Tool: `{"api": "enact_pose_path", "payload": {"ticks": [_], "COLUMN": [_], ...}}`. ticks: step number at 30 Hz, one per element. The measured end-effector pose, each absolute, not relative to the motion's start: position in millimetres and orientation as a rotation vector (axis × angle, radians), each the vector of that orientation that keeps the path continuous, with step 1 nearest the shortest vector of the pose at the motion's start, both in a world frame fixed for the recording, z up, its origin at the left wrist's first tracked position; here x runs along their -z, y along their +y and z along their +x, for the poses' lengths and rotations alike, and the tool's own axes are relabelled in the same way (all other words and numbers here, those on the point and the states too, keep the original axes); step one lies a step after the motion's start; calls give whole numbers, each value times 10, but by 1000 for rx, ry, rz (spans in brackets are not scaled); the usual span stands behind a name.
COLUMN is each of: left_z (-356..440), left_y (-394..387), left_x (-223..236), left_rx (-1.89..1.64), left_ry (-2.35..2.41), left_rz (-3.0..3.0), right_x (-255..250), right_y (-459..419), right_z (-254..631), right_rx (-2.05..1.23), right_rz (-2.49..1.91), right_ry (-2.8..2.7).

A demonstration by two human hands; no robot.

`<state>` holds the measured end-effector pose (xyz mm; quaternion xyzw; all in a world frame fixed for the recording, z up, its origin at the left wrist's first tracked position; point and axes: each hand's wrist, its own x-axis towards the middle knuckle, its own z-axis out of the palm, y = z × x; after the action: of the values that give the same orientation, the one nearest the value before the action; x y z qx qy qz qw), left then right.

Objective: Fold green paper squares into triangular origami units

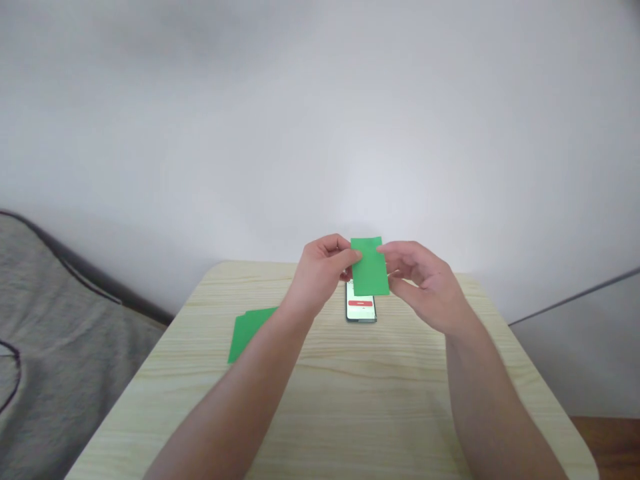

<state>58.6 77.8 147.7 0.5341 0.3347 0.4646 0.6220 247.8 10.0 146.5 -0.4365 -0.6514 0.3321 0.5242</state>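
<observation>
A small green rectangle of paper (371, 272) is held upright above the table. My left hand (327, 267) pinches its left edge, thumb on the near face and fingers behind. My right hand (419, 275) is at the paper's right edge, its fingers curved and apart, the index fingertip touching or very near the upper right side and the thumb by the lower right corner. Below and behind the paper lies a phone (361, 312) with a lit white screen and a red bar; its upper part is hidden.
More green paper (249, 328) lies on the left of the pale wooden table (370, 400), partly covered by my left forearm. A white wall (320, 133) rises behind the table. Grey fabric with dark piping (60, 347) is at the left.
</observation>
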Motion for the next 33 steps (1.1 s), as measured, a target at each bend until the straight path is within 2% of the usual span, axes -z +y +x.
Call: {"api": "enact_pose_path", "payload": {"ticks": [5,13,18,23,30,33], "left_z": [618,579,514,471,467,461], "left_y": [831,684,607,580,588,566], "left_x": [-1474,-1482,-1568,-1624,-1662,-1673], "left_rx": [-1063,-939,-1057,-1012,-1022,-981], "left_ry": [731,551,628,648,730,736], "left_rz": [1160,1164,1182,1179,1233,1294], "right_x": [-1509,-1456,-1500,-1551,-1547,-1550], "right_y": [174,209,135,101,83,60], "right_z": [2531,2591,2553,2490,2462,2438], "right_rx": [-657,-790,-693,-657,-913,-913], "right_rz": [-1042,-879,-897,-939,-1035,-1041], "right_ry": [-1700,-1537,-1609,-1580,-1417,-1372]}}
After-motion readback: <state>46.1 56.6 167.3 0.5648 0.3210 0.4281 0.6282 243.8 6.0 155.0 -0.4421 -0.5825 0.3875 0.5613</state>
